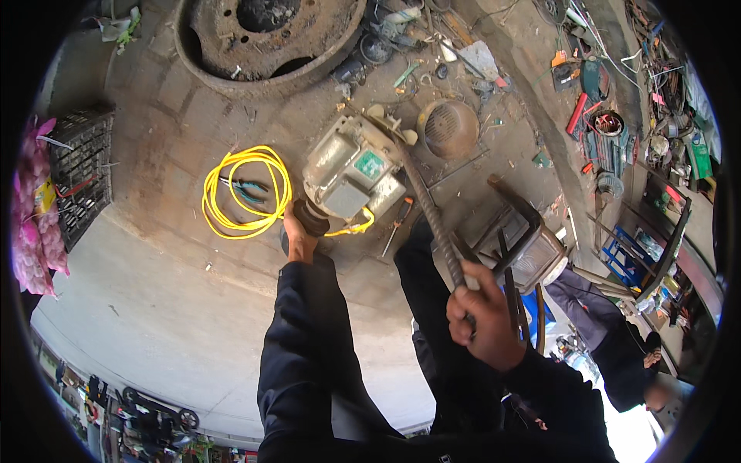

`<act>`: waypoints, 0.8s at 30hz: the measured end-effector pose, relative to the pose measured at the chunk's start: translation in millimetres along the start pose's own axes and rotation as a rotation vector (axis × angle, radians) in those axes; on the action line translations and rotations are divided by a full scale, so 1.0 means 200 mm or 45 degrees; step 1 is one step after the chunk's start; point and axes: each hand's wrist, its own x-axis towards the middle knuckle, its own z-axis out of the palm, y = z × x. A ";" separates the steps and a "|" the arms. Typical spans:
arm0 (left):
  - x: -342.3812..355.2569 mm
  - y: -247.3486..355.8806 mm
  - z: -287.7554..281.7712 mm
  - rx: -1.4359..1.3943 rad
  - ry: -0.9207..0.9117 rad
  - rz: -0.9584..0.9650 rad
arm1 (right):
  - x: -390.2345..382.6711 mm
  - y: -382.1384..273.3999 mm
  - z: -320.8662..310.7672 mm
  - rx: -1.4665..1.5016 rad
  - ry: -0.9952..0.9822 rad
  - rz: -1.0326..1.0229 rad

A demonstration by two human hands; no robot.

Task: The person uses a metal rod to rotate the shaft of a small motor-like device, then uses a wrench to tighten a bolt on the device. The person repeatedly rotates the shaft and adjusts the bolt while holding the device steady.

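An electric motor [356,166] with a metal housing and a green label lies on the ground in front of me. My left hand [299,235] is closed round the dark pulley [312,217] at its near end. My right hand [490,320] grips a ribbed steel bar [423,189], which slants up and left past the motor's far end, by the fan blades [390,121]; whether it touches the motor I cannot tell. Beside the motor lies a coil of yellow cable [225,225], with pliers [251,189] inside the loop. A screwdriver [399,224] rests to its right.
A large rusty wheel rim [266,73] lies at the far left, and a round vented cover [449,130] beyond the motor. A stool [532,251] stands at right, near scattered tools and scrap. A black crate [83,166] sits at left. Another person [610,332] is at lower right.
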 end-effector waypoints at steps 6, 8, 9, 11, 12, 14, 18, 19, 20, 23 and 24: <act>-0.07 0.01 0.03 -0.046 -0.029 0.219 | 0.09 -0.03 -0.49 -0.006 -0.040 0.019; -0.12 0.03 0.02 0.084 -0.058 0.424 | 0.10 -0.10 -0.57 -0.051 -0.057 0.033; -0.14 0.04 0.01 0.144 -0.081 0.543 | 0.10 -0.13 -0.57 -0.084 -0.064 0.036; -0.20 0.07 -0.01 0.275 0.018 0.618 | 0.10 -0.18 -0.50 -0.092 -0.080 0.047; -0.22 0.09 -0.01 0.299 0.127 0.621 | 0.10 -0.19 -0.46 -0.062 -0.083 0.044; -0.21 0.12 0.00 0.403 0.159 0.660 | 0.10 -0.19 -0.39 -0.021 -0.070 0.038; -0.07 0.13 0.05 0.384 0.167 0.180 | 0.10 -0.20 -0.38 -0.008 -0.026 0.058; -0.04 0.12 0.06 0.276 0.189 -0.047 | 0.09 -0.21 -0.37 -0.026 -0.015 0.063; -0.03 0.09 0.05 0.184 0.077 -0.109 | 0.08 -0.21 -0.35 -0.011 -0.092 0.008; -0.01 0.03 0.02 0.173 -0.078 -0.045 | 0.07 -0.25 -0.19 -0.022 0.097 0.048; 0.00 0.00 0.02 0.216 0.113 0.061 | 0.04 -0.17 -0.09 0.023 0.066 0.046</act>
